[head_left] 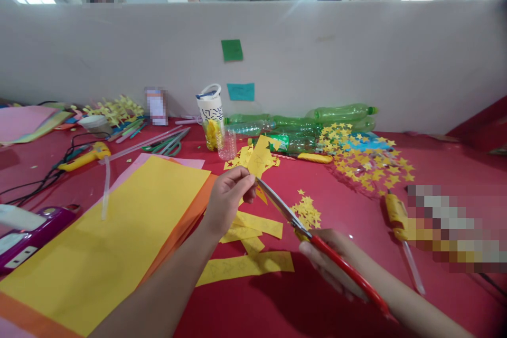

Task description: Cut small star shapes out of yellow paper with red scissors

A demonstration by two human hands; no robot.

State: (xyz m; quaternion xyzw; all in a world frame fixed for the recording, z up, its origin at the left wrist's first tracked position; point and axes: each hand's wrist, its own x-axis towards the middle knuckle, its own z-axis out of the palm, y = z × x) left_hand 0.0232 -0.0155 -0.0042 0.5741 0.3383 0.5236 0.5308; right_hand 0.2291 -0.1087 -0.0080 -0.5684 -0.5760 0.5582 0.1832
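Observation:
My left hand point(227, 200) pinches a yellow paper strip point(259, 157) with star outlines drawn on it, held up over the red table. In my right hand point(330, 261) is a pair of scissors point(336, 261) with red handles, its blade tips close by the strip and my left fingertips. Whether the blades touch the paper I cannot tell. Below lie several more yellow strips point(249, 266), some with stars drawn on them. A small pile of cut yellow stars point(307, 212) rests just beyond the scissors, and yellow paper scraps point(240, 157) lie behind my left hand.
Yellow sheets point(130, 222) over orange and pink ones cover the left side. Green plastic bottles point(344, 112) line the white partition point(158, 42), near star-tipped decorations point(368, 161). Glue guns point(396, 216) point(85, 157), a power strip point(31, 240), a tumbler point(209, 111) and a yellow cutter point(315, 158) also lie about.

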